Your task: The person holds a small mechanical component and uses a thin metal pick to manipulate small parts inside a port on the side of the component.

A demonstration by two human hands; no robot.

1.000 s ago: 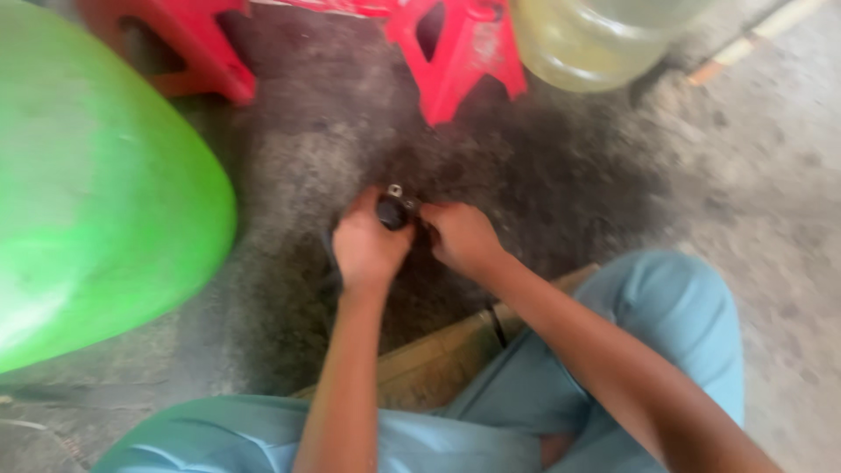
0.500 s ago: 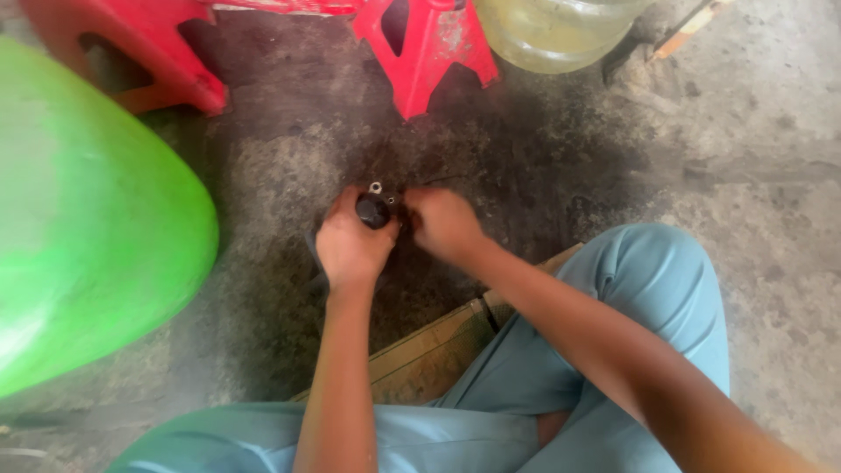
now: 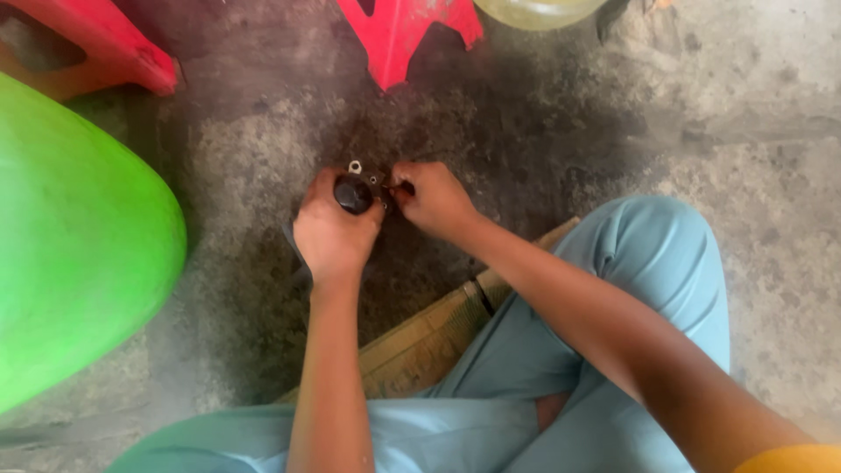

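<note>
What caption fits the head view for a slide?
Left hand holds a small black part over stained concrete floor; right hand works beside it.

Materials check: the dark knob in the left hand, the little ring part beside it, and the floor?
Dark knob, gripped by the left hand: black, rounded, slight sheen, likely plastic or rubber; too small to tell. Small ring part: pale grey and glinting, looks like metal. Floor: rough, mottled grey with dark stains, seemingly bare concrete. The right hand pinches something hidden.
</note>
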